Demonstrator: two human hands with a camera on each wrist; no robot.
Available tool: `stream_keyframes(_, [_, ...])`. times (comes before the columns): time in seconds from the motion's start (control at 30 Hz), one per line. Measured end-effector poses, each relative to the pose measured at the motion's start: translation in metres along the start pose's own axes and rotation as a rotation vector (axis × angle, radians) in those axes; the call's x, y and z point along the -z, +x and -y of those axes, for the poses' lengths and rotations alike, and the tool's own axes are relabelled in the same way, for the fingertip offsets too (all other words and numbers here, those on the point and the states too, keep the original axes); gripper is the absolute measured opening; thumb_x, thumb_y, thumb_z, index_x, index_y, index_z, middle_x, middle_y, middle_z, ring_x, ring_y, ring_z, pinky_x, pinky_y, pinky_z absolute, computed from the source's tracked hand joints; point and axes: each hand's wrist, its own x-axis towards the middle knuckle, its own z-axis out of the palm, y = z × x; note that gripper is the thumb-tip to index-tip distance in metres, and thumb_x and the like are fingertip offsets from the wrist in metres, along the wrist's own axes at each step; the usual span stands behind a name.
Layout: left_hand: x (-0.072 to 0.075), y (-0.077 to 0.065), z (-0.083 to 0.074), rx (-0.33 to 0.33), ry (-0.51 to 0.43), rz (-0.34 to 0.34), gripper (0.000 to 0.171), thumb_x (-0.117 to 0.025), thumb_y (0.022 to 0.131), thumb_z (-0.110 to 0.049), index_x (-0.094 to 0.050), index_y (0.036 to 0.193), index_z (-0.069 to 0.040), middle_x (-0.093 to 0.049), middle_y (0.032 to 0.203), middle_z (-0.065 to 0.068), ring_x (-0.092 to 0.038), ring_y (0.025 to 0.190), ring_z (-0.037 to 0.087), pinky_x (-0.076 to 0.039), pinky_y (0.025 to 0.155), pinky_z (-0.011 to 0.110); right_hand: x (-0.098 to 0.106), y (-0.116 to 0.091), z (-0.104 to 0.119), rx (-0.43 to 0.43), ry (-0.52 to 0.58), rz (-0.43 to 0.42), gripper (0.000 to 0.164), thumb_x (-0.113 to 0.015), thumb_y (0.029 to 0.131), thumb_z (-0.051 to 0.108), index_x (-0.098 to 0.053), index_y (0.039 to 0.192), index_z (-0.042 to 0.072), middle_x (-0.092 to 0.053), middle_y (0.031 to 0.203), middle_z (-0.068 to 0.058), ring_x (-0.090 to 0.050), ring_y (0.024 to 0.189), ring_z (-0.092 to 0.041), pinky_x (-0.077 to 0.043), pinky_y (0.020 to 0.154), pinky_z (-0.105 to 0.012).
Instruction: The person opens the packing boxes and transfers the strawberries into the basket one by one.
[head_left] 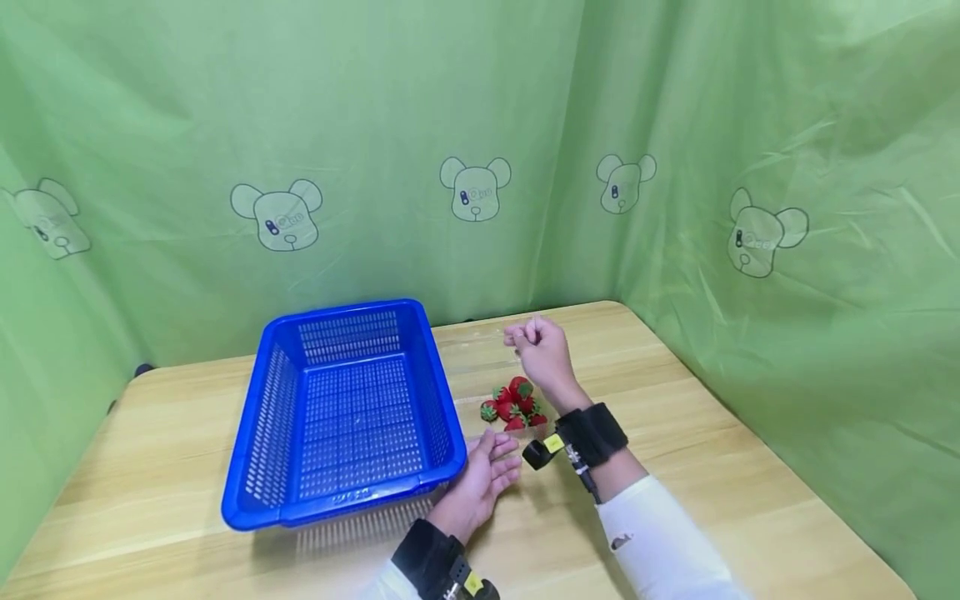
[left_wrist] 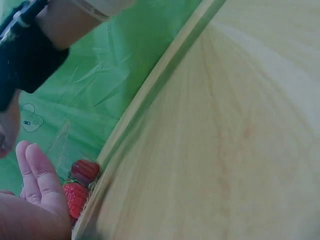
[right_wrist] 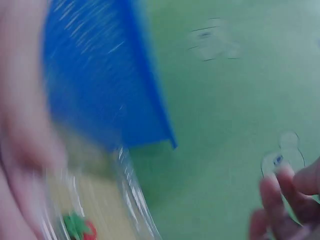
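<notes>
Bg: green bear-print curtain [head_left: 390, 100], wood-look table [head_left: 750, 500] in front. Strawberries [head_left: 516, 407] sit heaped in a clear plastic tray [right_wrist: 131, 185] just R of the blue basket [head_left: 360, 497] — prob. placed there for easy reach. L hand [head_left: 480, 479] lies at the basket's near R corner, fingers relaxed & fairly straight, gripping nothing, maybe to steady the tray's near side; contact unclear. R hand [head_left: 546, 348] hangs past the fruit, fingers bent toward the thumb — can't tell if it pinches any clear plastic. Basket's tall wall crowds L hand; R wrist cam [head_left: 536, 454] juts toward L fingers, so they could bump.
</notes>
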Motion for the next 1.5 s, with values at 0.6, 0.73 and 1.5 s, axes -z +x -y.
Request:
stream_keyframes(0.6, [-0.005,-0.018,-0.005,0.064,0.071,0.046,0.028,-0.051,0.096,-0.013,-0.053,0.115,0.008,-0.065,0.091,0.005,-0.063,0.075,0.013,-0.057,0.075,0.028,0.05,-0.016,-0.049,-0.006,1.158,1.106,0.036,-0.035,0.103,0.019,-0.068,0.097,0.005,-0.064,0.108,-0.001,-0.058,0.092,-0.013,-0.053,0.078,-0.023])
stream_keyframes(0.73, [-0.006,-0.03,-0.006,0.018,0.251,0.051,0.021,-0.056,0.092,-0.01,-0.057,0.106,0.005,-0.065,0.089,0.007,-0.062,0.074,0.014,-0.055,0.07,0.027,0.05,-0.015,-0.058,0.188,1.14,1.13,0.028,-0.043,0.101,0.015,-0.058,0.086,-0.002,-0.064,0.116,-0.006,-0.059,0.098,-0.017,-0.056,0.083,-0.029])
stream_keyframes(1.5, [0.062,-0.12,-0.158,-0.588,1.489,0.122,0.043,-0.062,0.091,-0.038,-0.057,0.127,-0.014,-0.062,0.127,0.007,-0.054,0.117,0.027,-0.046,0.098,0.054,0.032,-0.015,-0.027,0.039,-0.398,0.103,0.009,-0.064,0.089,0.01,-0.063,0.095,0.003,-0.067,0.088,-0.015,-0.063,0.078,-0.027,-0.056,0.073,-0.043])
